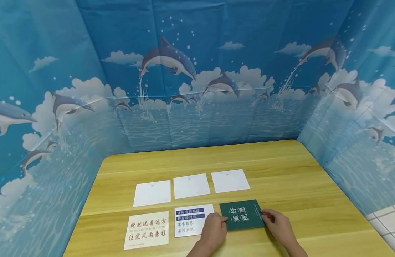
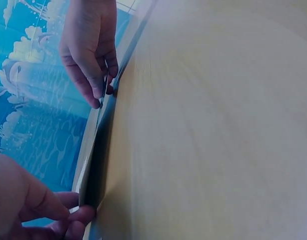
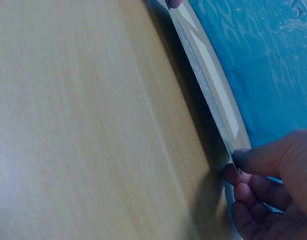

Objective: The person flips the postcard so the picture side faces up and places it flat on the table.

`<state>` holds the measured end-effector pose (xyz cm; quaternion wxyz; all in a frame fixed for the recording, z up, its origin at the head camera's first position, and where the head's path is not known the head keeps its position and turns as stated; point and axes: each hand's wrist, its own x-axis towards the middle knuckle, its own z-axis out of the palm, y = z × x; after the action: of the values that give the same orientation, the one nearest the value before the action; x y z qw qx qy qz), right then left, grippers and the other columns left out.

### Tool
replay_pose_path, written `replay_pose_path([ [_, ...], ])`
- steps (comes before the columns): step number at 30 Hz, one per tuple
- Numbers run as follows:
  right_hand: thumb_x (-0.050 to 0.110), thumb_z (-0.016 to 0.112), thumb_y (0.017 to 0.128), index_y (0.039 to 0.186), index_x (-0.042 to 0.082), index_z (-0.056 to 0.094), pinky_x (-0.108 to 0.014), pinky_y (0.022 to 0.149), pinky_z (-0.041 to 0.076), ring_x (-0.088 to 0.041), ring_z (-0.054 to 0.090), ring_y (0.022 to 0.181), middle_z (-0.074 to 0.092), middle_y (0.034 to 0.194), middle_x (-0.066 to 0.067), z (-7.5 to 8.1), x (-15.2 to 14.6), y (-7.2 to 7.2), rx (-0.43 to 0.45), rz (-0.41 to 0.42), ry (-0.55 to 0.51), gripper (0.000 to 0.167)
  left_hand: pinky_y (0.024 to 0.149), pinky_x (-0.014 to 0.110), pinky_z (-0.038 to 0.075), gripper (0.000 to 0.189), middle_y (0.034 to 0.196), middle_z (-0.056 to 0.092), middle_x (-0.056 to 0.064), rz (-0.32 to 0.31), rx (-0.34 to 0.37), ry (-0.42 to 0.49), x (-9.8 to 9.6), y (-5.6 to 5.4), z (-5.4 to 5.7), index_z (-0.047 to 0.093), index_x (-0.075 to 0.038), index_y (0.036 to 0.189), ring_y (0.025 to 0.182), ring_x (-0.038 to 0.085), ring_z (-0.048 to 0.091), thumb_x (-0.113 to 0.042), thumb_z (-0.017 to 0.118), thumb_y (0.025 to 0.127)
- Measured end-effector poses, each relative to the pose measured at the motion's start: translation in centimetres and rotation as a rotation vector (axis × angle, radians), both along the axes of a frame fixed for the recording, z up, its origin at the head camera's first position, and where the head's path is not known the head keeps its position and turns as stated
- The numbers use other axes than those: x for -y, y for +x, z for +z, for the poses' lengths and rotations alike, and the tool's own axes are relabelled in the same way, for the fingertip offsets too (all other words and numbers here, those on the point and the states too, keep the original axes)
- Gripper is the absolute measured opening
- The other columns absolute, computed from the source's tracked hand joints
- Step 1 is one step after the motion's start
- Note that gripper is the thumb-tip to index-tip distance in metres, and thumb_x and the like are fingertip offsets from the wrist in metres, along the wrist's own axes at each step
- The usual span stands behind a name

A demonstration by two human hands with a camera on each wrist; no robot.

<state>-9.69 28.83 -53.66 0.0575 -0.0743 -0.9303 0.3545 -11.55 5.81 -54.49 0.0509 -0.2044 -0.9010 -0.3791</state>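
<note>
A dark green card (image 1: 241, 215) with white characters is held by its two short sides, just above the table. My left hand (image 1: 214, 230) pinches its left edge between thumb and fingers, and my right hand (image 1: 279, 228) pinches the right edge. Seen edge-on in the left wrist view, the card (image 2: 93, 150) spans from the left hand (image 2: 31, 205) to the right hand (image 2: 91, 47). The right wrist view shows the right thumb and fingers gripping the card's end. A white card with blue bands (image 1: 190, 224) lies left of it, partly covered by my left hand.
A cream card with red characters (image 1: 147, 230) lies at the front left. Behind stand in a row three white cards, left (image 1: 152, 193), middle (image 1: 191, 186) and right (image 1: 230, 181), all flat on the wooden table (image 1: 281, 171). A dolphin-printed blue curtain (image 1: 216, 121) surrounds the table.
</note>
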Motion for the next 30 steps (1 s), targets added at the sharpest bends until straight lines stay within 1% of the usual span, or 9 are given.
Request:
replay_pose_path([
  [4, -0.001, 0.066, 0.080, 0.096, -0.004, 0.068, -0.025, 0.058, 0.046, -0.013, 0.054, 0.068, 0.062, 0.076, 0.000, -0.05, 0.01, -0.25, -0.010, 0.009, 0.024, 0.017, 0.060, 0.026, 0.042, 0.023, 0.072, 0.061, 0.005, 0.014, 0.023, -0.014, -0.33, -0.05, 0.32, 0.074, -0.002, 0.088, 0.067, 0.013, 0.051, 0.002, 0.056, 0.074],
  [10, 0.000, 0.065, 0.081, 0.097, -0.007, 0.067, -0.026, 0.056, 0.044, -0.015, 0.053, 0.068, 0.062, 0.077, -0.001, 0.12, 0.14, -0.72, 0.023, 0.031, 0.031, 0.017, 0.060, 0.029, 0.041, 0.022, 0.071, 0.059, 0.006, 0.039, 0.042, -0.057, -0.64, -0.14, 0.91, 0.073, -0.002, 0.087, 0.066, 0.016, 0.049, 0.001, 0.056, 0.074],
  [17, 0.001, 0.065, 0.081, 0.095, -0.006, 0.068, -0.029, 0.057, 0.045, -0.015, 0.053, 0.066, 0.063, 0.076, -0.003, -0.10, 0.26, -0.91, 0.028, 0.016, 0.059, 0.017, 0.059, 0.028, 0.039, 0.024, 0.071, 0.057, 0.006, 0.052, 0.037, -0.115, -0.84, -0.13, 0.67, 0.073, -0.002, 0.087, 0.066, 0.017, 0.047, 0.002, 0.055, 0.072],
  [22, 0.000, 0.064, 0.081, 0.095, -0.007, 0.068, -0.032, 0.057, 0.046, -0.016, 0.055, 0.067, 0.065, 0.078, -0.007, -0.18, 0.40, -1.01, 0.031, 0.018, 0.069, 0.017, 0.059, 0.027, 0.038, 0.025, 0.071, 0.058, 0.006, 0.057, 0.030, -0.134, -0.87, -0.16, 0.65, 0.074, -0.003, 0.087, 0.065, 0.016, 0.046, 0.002, 0.054, 0.072],
  [30, 0.000, 0.064, 0.081, 0.096, -0.008, 0.067, -0.037, 0.062, 0.048, -0.020, 0.056, 0.071, 0.066, 0.084, -0.014, 0.06, 0.71, -1.05, 0.041, 0.009, 0.100, 0.018, 0.058, 0.026, 0.037, 0.024, 0.069, 0.057, 0.005, 0.068, 0.025, -0.162, -1.07, -0.36, 0.64, 0.074, -0.003, 0.086, 0.064, 0.015, 0.045, 0.002, 0.055, 0.073],
])
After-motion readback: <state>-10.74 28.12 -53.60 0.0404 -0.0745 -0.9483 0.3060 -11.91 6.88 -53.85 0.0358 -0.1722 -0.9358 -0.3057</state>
